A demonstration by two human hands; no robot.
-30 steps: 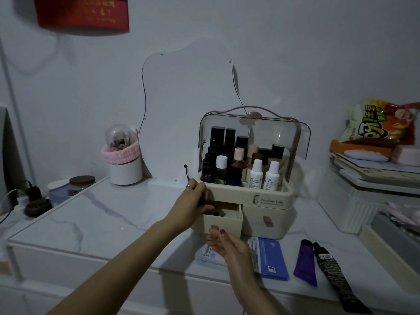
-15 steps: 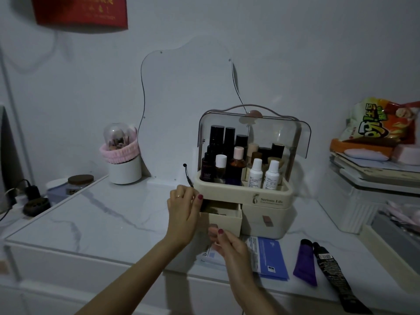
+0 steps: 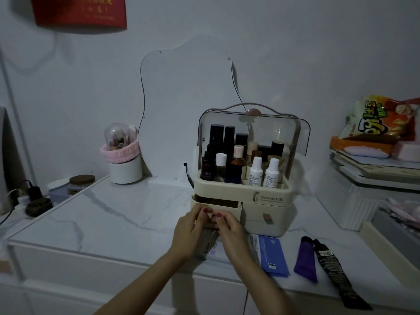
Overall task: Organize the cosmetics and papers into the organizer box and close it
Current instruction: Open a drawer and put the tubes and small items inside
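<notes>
Both my left hand (image 3: 193, 233) and right hand (image 3: 229, 233), fingers pinching something unclear, meet at the organizer box's (image 3: 268, 196) open left drawer (image 3: 227, 206), 12 o'clock of the papers (image 3: 271, 253), seemingly to load it.

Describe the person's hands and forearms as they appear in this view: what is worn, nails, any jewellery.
Both forearms are bare, with no sleeves, watch or bracelet in view. The left hand and right hand have nails painted dark red, seen on the fingers nearest the organizer's drawer. No ring can be made out in this dim picture. No gloves are worn.
</notes>
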